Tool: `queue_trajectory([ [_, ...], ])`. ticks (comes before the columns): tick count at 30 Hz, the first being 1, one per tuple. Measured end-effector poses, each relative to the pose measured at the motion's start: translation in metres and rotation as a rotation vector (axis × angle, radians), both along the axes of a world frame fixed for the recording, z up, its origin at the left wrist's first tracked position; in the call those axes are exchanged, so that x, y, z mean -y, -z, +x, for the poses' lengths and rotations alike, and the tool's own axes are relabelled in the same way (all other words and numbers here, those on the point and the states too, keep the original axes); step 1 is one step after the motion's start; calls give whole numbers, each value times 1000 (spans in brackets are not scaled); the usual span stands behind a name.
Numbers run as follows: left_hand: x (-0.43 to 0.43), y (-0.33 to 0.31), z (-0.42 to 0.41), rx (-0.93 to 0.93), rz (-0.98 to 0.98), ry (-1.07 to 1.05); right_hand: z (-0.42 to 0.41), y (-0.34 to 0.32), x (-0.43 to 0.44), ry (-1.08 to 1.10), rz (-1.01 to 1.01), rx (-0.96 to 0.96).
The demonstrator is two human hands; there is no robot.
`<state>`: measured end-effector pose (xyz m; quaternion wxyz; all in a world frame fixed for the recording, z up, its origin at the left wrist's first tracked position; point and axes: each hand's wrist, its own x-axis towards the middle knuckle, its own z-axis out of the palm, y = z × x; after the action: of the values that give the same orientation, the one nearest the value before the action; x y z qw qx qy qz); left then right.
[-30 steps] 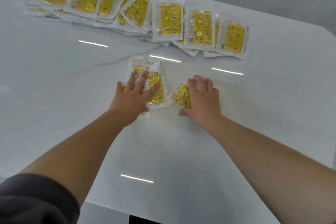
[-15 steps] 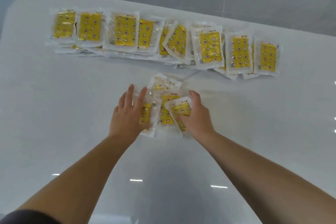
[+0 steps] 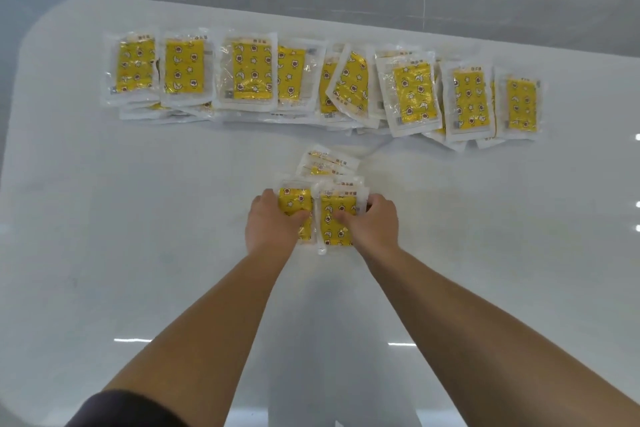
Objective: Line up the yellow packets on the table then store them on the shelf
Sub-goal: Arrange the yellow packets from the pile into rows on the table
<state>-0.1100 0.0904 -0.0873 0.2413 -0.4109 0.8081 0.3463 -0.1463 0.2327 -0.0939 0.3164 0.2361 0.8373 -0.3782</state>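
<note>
**Item: small stack, mid-table, between both hands**

I log the left hand (image 3: 273, 225) and right hand (image 3: 374, 224) pinching the small stack (image 3: 329, 215) from opposite sides. Its long axis points toward the far-edge row of packets (image 3: 311, 83); both hands sit equally near.

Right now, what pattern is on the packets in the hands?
Yellow with small stars and moons, clear wrapper: packets, head view.

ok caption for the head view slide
Both hands gather a small stack of yellow packets before a long packet row.
</note>
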Motion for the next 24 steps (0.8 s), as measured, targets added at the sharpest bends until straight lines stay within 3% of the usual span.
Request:
queue_trajectory([
  [5, -2, -3, -6, -85, -31, 64, -6, -8, -5, -27, -91, 10],
  [15, 20, -11, -22, -135, 267, -177, -38, -19, -26, 190, -388, 33],
  [18, 22, -13, -30, -153, 394, -295, -48, -21, -23, 167, -441, 65],
  [24, 22, -15, -29, -122, 453, -290, -46, -17, -19, 148, -518, 137],
])
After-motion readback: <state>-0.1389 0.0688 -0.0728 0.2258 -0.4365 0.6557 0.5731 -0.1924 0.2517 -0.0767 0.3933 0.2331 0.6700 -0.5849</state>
